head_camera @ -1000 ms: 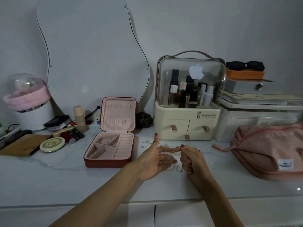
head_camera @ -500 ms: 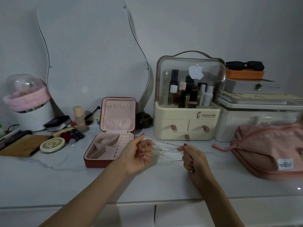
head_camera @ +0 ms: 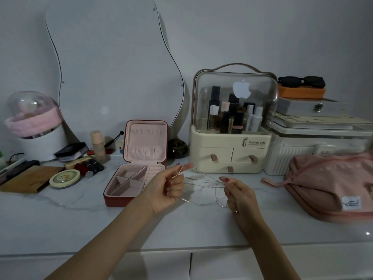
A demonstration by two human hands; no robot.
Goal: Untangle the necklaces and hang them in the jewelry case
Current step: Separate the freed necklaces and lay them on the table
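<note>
I was in the untangling step, with nothing yet hung in the case. My left hand [head_camera: 166, 189] was raised palm toward me, its fingers curled, pinching one end of the necklaces [head_camera: 201, 181] between thumb and forefinger. My right hand [head_camera: 239, 196] sat lower and to the right, fingers curled round the other end. Between the two hands the thin silvery chains stretched just above the desk [head_camera: 60, 215] in several near-parallel strands, with a slack loop sagging below them. The links were too fine for me to tell how many chains there were or where they crossed. The case [head_camera: 137, 174] stood open just left of my left hand, dark red outside and lined in soft pink. Its lid stood upright, with a row of small hooks near the top and a gathered pocket below. Its base was split into angled compartments and padded ring rolls, all empty. The desk was smooth, pale and marble-veined. Behind my hands stood a cream organizer [head_camera: 230, 150] with a clear domed cover, and a pink fabric pouch [head_camera: 331, 184] lay to the right. Next, I judged, I would need to keep the strands gently taut, find the crossing, and feed one chain free without pulling the knot tighter.
</note>
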